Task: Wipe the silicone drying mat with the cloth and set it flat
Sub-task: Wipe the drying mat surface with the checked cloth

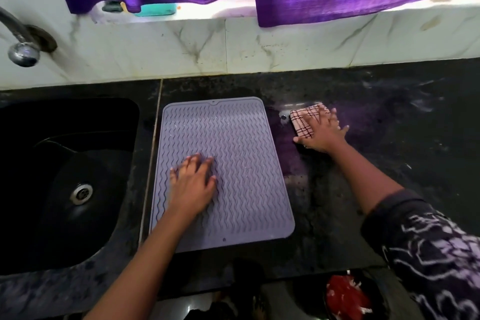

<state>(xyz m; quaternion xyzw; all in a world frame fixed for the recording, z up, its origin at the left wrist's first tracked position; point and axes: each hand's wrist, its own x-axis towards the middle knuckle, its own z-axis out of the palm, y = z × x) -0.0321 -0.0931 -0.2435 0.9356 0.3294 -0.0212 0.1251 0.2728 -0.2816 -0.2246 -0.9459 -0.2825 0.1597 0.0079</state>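
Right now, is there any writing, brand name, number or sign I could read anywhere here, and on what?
None can be read.
Silicone drying mat: only a raised wavy pattern, no lettering.
Cloth: a checked pattern of dark lines, no words.
Sleeve: pale squiggly print, blurred; it may be only pattern.
Teal object on the window ledge: no label shows.

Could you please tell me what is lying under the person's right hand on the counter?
A folded checked cloth lies under the right hand, flat on the black counter. The part of the cloth beneath the palm is covered.
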